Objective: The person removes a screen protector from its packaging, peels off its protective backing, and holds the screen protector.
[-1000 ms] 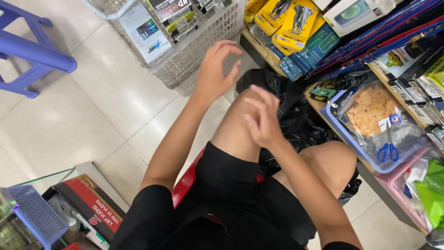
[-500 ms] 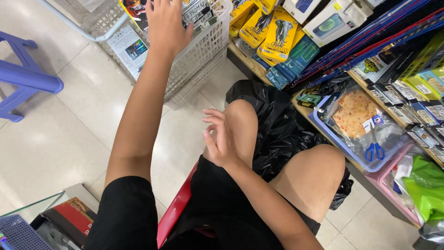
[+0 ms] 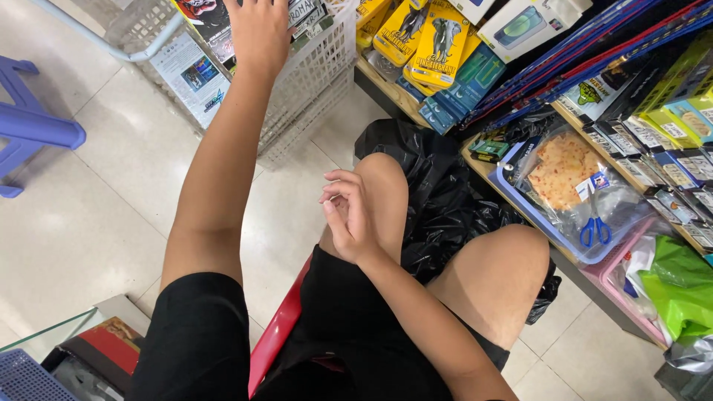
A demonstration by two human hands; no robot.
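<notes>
At the top centre of the frame the left hand reaches into the white mesh basket, fingers spread flat over the packaged items standing inside it, not clamped on any. The right hand, at mid-frame beside the knee, is loosely curled and holds nothing, well apart from the basket.

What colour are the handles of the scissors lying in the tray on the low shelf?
Blue. The scissors lie in a pale blue tray, seen in the head view.
</notes>
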